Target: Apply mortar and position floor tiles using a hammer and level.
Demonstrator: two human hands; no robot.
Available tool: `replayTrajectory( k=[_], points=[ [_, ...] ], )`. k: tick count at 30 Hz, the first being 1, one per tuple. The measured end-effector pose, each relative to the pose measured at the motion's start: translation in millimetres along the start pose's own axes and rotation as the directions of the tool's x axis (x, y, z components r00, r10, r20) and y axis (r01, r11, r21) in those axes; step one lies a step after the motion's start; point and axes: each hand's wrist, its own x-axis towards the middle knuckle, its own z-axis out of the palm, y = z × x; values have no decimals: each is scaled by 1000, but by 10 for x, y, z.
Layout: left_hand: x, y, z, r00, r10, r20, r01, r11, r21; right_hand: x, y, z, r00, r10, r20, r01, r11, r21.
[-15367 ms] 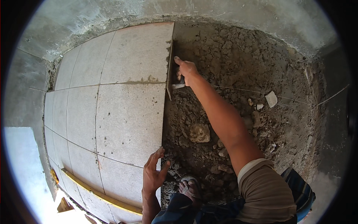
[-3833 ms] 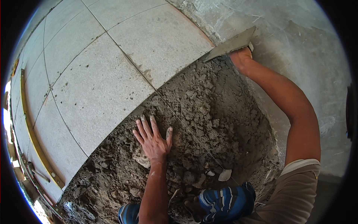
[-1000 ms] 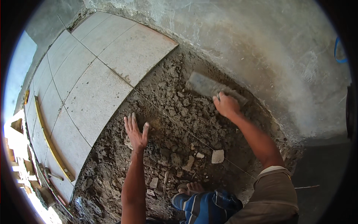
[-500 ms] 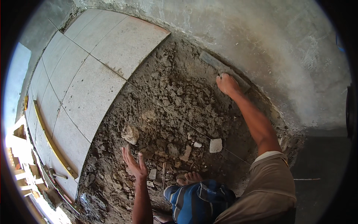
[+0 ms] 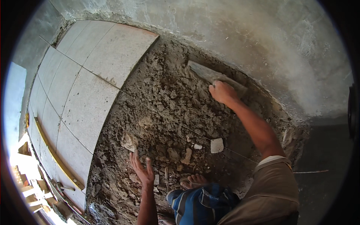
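Observation:
My right hand [image 5: 224,93] is closed round a long flat plastering float [image 5: 200,70]. The float's blade lies on rough grey mortar [image 5: 168,75] beside the foot of the wall, slanting down to the right. Its handle is mostly hidden under my fingers. My left hand [image 5: 143,171] is empty, thumb and fingers apart, just below a pale rock [image 5: 129,142]. A taut string [image 5: 168,114] crosses above the mortar from the laid tiles to the lower right and passes by a pale square block [image 5: 216,145].
Large pale floor tiles [image 5: 86,101] cover the left side, their edge standing along the mortar. A yellow straightedge [image 5: 56,156] and a hammer [image 5: 66,187] lie over there. The concrete wall [image 5: 240,33] bounds the far side. My bare foot [image 5: 194,180] stands among rubble.
My right hand has drawn the float a little left and toward me, slightly off the wall's foot. The whole view has shifted a bit. My left hand remains open near the rock.

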Motion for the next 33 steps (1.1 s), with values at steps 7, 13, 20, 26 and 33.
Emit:
replayTrajectory(
  k=[7, 13, 20, 26, 33],
  points=[
    [-77, 128, -86, 996, 61, 68, -58, 997, -48, 1041, -242, -290, 937, 33, -347, -44, 999, -21],
    [-254, 31, -217, 997, -34, 73, 32, 999, 22, 1070, -885, 16, 987, -72, -142, 78, 996, 33],
    [-204, 226, -55, 999, 30, 40, -30, 1000, -7, 7, -1089, 238, 965, -260, 36, 262, 959, -104],
    [-108, 1022, 411, 864, 63, 500, 192, 876, -442, -208, 94, -177, 940, 81, -331, -62, 996, 69],
    [-216, 1711, 1715, 673, -55, 738, 731, -105, -675, -319, -60, 306, 980, 199, -9, -195, 968, 160]
  ],
)
